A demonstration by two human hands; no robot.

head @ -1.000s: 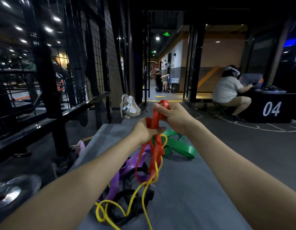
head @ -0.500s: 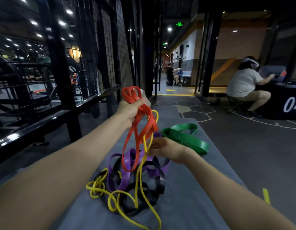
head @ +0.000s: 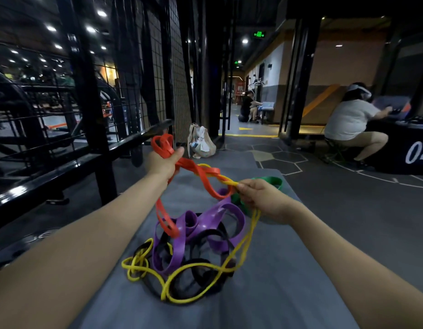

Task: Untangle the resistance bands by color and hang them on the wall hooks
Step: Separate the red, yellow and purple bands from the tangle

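Note:
My left hand (head: 164, 162) grips a bunched orange-red band (head: 206, 179) and holds it up over the grey mat (head: 288, 269). The orange band twists with a thin yellow band (head: 239, 252), which my right hand (head: 261, 198) pinches near the twist. Yellow loops trail down into a tangled heap of purple band (head: 205, 224) and black band (head: 201, 264) on the mat. A green band (head: 274, 180) lies partly hidden behind my right hand. No wall hooks are visible.
A black metal rack and wire mesh fence (head: 167, 74) run along the left. A beige bag (head: 201, 143) sits on the floor beyond the mat. A seated person (head: 353, 124) works at a black box marked 04 (head: 417, 153) at right.
My right hand has risen from the pile, now pinching the yellow band and pulling it rightward. My left hand still holds the orange band, now stretched sideways between the hands.

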